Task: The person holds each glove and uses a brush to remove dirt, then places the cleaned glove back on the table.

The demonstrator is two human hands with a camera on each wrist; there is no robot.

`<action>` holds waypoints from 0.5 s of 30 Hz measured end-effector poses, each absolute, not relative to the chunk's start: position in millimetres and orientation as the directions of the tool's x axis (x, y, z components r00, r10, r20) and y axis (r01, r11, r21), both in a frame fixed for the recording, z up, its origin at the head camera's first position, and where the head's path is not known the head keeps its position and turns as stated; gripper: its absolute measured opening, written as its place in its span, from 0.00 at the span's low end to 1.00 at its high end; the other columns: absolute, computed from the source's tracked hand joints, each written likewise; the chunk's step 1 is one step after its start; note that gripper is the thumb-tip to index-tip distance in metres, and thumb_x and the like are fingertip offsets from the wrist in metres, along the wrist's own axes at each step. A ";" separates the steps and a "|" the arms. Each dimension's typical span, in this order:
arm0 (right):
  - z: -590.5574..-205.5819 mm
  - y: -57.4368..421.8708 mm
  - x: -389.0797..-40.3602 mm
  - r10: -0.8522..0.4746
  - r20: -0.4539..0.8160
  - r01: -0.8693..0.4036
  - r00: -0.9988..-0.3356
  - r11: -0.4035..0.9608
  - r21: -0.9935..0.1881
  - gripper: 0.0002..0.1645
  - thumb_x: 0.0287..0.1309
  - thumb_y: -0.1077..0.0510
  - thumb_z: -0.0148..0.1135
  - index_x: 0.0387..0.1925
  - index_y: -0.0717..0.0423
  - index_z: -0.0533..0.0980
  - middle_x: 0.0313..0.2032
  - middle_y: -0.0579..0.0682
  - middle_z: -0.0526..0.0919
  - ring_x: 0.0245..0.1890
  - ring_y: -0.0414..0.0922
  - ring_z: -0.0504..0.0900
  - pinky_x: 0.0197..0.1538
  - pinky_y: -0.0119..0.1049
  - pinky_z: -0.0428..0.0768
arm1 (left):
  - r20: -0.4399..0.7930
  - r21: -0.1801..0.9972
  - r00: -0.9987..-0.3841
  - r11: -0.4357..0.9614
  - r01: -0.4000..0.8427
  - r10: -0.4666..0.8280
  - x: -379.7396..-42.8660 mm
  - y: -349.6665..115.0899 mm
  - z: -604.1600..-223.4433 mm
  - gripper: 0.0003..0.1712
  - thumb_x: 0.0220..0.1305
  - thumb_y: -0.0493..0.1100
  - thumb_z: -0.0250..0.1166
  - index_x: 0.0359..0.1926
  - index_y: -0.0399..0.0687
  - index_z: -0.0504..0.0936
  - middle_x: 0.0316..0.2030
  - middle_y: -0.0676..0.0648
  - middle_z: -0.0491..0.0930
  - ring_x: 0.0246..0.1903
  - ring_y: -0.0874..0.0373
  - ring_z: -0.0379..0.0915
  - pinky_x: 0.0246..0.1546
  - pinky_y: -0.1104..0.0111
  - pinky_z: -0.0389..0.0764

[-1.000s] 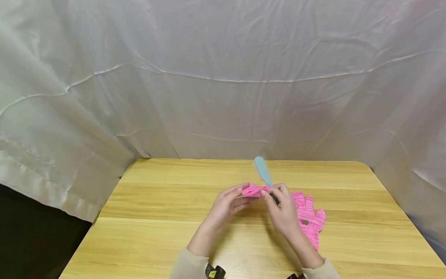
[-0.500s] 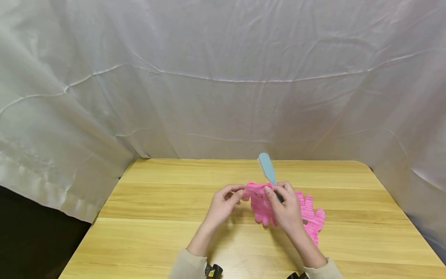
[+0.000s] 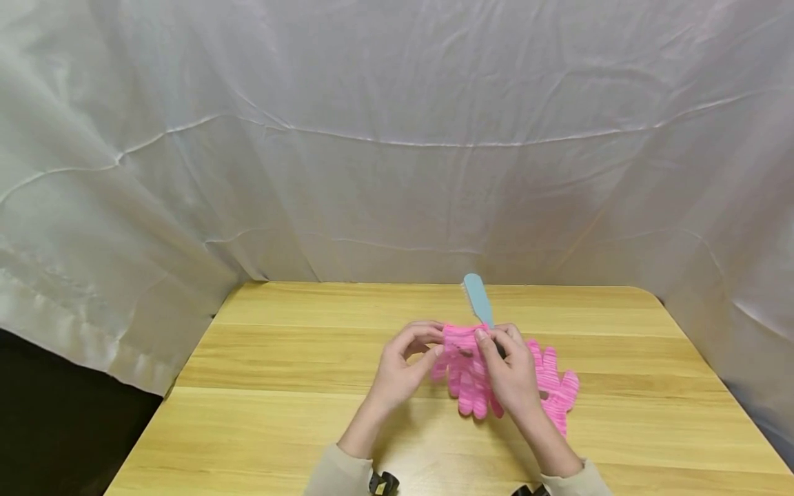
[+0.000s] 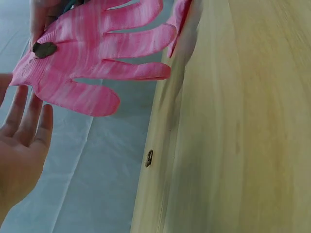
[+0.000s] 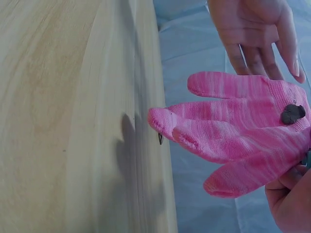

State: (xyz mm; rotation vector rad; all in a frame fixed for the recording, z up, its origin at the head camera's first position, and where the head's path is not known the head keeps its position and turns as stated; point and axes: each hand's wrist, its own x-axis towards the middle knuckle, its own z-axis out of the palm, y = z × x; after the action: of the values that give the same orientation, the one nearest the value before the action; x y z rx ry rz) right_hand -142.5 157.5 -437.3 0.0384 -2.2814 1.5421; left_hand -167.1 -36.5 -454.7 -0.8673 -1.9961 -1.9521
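A pink striped knit glove (image 3: pixel 473 386) hangs fingers-down above the table. Near its cuff is a dark brown blotch (image 4: pixel 44 49), also visible in the right wrist view. My right hand (image 3: pixel 513 368) pinches the cuff's right side with the thumb on the near face. That same hand grips the dark handle of a brush, whose light blue head (image 3: pixel 477 297) with white bristles points away at the back. My left hand (image 3: pixel 400 368) is at the cuff's left side; in the left wrist view its fingers (image 4: pixel 29 121) are extended, with one fingertip right at the cuff edge.
A second pink glove (image 3: pixel 561 393) lies on the wooden table (image 3: pixel 298 372), right of my right forearm, with a dark patch on it. A pale grey curtain (image 3: pixel 384 200) hangs along the table's back and sides.
The glove has turned from an edge-on bunch to hanging down with its fingers spread. The left hand has loosened around the cuff. The brush head has shifted slightly right.
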 end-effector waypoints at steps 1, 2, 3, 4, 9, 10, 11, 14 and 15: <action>-437.6 157.6 -142.5 0.189 0.324 -0.231 -0.927 0.392 -0.890 0.15 0.75 0.55 0.60 0.33 0.60 0.83 0.39 0.52 0.77 0.39 0.44 0.72 0.39 0.30 0.75 | 0.540 0.834 -0.796 -0.045 0.550 0.274 -167.1 -36.2 -455.8 0.12 0.69 0.33 0.67 0.52 0.41 0.84 0.56 0.41 0.82 0.52 0.51 0.83 0.53 0.60 0.86; -438.0 157.5 -142.8 0.189 0.324 -0.231 -0.927 0.393 -0.890 0.15 0.75 0.56 0.60 0.33 0.59 0.83 0.40 0.52 0.78 0.38 0.44 0.72 0.39 0.29 0.75 | 0.537 0.833 -0.791 -0.035 0.552 0.293 -167.0 -36.0 -456.7 0.12 0.69 0.34 0.67 0.52 0.42 0.84 0.56 0.42 0.82 0.52 0.51 0.82 0.53 0.60 0.87; -438.5 157.5 -143.0 0.186 0.325 -0.233 -0.927 0.392 -0.890 0.15 0.75 0.56 0.60 0.33 0.60 0.84 0.40 0.52 0.78 0.38 0.43 0.72 0.39 0.29 0.75 | 0.529 0.835 -0.790 -0.022 0.550 0.310 -167.0 -35.8 -457.9 0.13 0.69 0.34 0.67 0.53 0.42 0.85 0.55 0.43 0.83 0.52 0.51 0.82 0.53 0.60 0.86; -439.2 157.4 -143.4 0.183 0.326 -0.236 -0.928 0.390 -0.890 0.15 0.75 0.56 0.60 0.34 0.60 0.84 0.40 0.52 0.78 0.38 0.43 0.72 0.38 0.29 0.75 | 0.520 0.837 -0.790 -0.009 0.547 0.325 -166.9 -35.5 -458.7 0.13 0.69 0.34 0.67 0.54 0.43 0.85 0.55 0.44 0.83 0.51 0.51 0.82 0.53 0.61 0.86; -441.4 156.8 -144.5 0.179 0.318 -0.235 -0.931 0.372 -0.898 0.13 0.75 0.56 0.60 0.36 0.60 0.84 0.41 0.52 0.78 0.38 0.43 0.72 0.38 0.28 0.75 | 0.432 0.877 -0.821 0.038 0.478 0.373 -165.9 -34.7 -460.0 0.19 0.70 0.33 0.65 0.60 0.46 0.84 0.55 0.47 0.84 0.50 0.51 0.84 0.57 0.62 0.85; -441.7 156.7 -144.7 0.182 0.312 -0.229 -0.932 0.371 -0.900 0.13 0.75 0.56 0.60 0.36 0.60 0.85 0.41 0.52 0.79 0.39 0.43 0.72 0.39 0.28 0.75 | 0.411 0.886 -0.831 0.050 0.460 0.375 -165.5 -34.8 -459.6 0.20 0.71 0.33 0.65 0.61 0.47 0.83 0.56 0.47 0.84 0.49 0.51 0.84 0.57 0.63 0.85; -441.9 156.7 -144.8 0.184 0.305 -0.222 -0.934 0.371 -0.902 0.14 0.75 0.56 0.60 0.37 0.60 0.85 0.41 0.52 0.79 0.39 0.43 0.72 0.40 0.28 0.75 | 0.390 0.895 -0.840 0.057 0.442 0.378 -165.1 -34.9 -459.2 0.20 0.71 0.34 0.65 0.62 0.48 0.83 0.56 0.48 0.84 0.49 0.52 0.84 0.56 0.63 0.85; -442.9 156.8 -145.8 0.187 0.286 -0.200 -0.940 0.379 -0.904 0.14 0.75 0.55 0.60 0.38 0.60 0.85 0.42 0.53 0.80 0.41 0.43 0.73 0.42 0.29 0.75 | 0.336 0.915 -0.860 0.084 0.395 0.384 -164.3 -35.5 -457.6 0.21 0.71 0.36 0.65 0.63 0.52 0.83 0.53 0.50 0.85 0.45 0.55 0.83 0.51 0.65 0.86; -443.4 156.9 -146.3 0.186 0.279 -0.192 -0.942 0.384 -0.903 0.14 0.75 0.55 0.60 0.39 0.60 0.85 0.42 0.53 0.80 0.41 0.43 0.73 0.43 0.29 0.75 | 0.323 0.919 -0.864 0.091 0.384 0.387 -164.0 -35.7 -457.1 0.22 0.71 0.36 0.65 0.63 0.53 0.82 0.51 0.50 0.86 0.43 0.56 0.83 0.49 0.66 0.86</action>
State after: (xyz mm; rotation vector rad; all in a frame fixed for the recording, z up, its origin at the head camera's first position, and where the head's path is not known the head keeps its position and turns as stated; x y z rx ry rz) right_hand -146.3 156.9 -443.4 0.0052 -2.3129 1.5767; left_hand -164.0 -35.7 -457.1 -0.8211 -2.3227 -1.9538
